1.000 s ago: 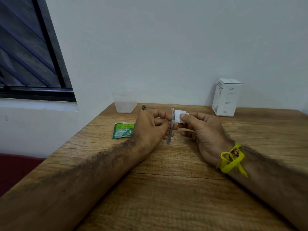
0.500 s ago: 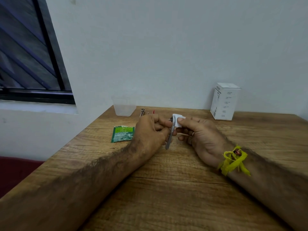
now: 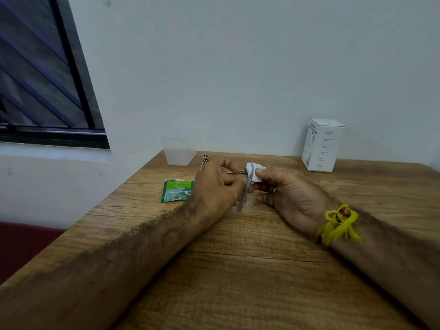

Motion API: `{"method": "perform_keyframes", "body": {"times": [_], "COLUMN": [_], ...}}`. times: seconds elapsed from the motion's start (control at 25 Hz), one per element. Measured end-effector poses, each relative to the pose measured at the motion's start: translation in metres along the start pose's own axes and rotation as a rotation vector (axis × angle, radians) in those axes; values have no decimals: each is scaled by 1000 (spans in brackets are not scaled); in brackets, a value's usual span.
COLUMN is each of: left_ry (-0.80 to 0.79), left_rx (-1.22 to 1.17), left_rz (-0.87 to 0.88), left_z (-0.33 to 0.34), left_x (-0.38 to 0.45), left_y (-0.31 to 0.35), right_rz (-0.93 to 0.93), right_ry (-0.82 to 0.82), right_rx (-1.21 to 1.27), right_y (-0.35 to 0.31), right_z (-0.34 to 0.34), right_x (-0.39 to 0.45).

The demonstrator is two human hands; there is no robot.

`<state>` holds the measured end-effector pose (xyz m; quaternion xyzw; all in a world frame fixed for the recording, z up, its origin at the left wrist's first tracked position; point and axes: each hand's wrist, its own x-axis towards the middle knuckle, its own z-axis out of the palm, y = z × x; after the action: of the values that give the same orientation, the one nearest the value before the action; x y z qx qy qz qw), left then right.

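Note:
Both my hands meet over the far middle of a wooden table (image 3: pixel 238 270). My left hand (image 3: pixel 214 186) grips a slim grey metal tool (image 3: pixel 245 190), its lower end hanging down toward the table. My right hand (image 3: pixel 290 194) pinches a small white pad (image 3: pixel 256 173) between thumb and forefinger, pressed against the tool's upper part. The tool's tip is hidden behind the pad and fingers. A yellow thread band (image 3: pixel 338 226) is tied round my right wrist.
A torn green sachet (image 3: pixel 177 190) lies left of my left hand. A translucent plastic cup (image 3: pixel 179 151) stands at the back by the wall, with a few thin sticks (image 3: pixel 205 159) beside it. A white carton (image 3: pixel 322 145) stands back right. A window is at the left.
The view has tilted slightly, so hands and objects sit a little lower in frame. The white pad has shifted along the tool's upper end. Both grips are unchanged.

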<state>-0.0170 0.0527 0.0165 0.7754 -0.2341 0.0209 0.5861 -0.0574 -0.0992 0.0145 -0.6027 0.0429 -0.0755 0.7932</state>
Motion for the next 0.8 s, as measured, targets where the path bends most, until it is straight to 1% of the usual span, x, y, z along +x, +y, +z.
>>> {"method": "perform_keyframes", "body": {"times": [0.16, 0.28, 0.44, 0.52, 0.64, 0.72, 0.8], "left_ry": [-14, 10, -10, -40, -131, -230, -274], "left_rx": [12, 10, -21, -83, -237, -200, -139], "left_rz": [-3, -3, -9, -27, -98, -122, -127], "left_z": [-2, -3, -3, 0, -1, -2, 1], "left_x": [1, 1, -1, -2, -1, -1, -3], "left_y": [-1, 0, 3, 2, -2, -3, -3], "right_rz": [-35, -62, -125, -126, -103, -82, -82], "right_ry": [20, 28, 85, 125, 212, 256, 262], "right_rx": [-43, -89, -185, -198, -109, -37, -25], "right_y": [1, 5, 10, 11, 6, 0, -1], "right_z": [-2, 1, 2, 0, -5, -11, -14], "right_x": [2, 0, 3, 5, 8, 10, 11]}}
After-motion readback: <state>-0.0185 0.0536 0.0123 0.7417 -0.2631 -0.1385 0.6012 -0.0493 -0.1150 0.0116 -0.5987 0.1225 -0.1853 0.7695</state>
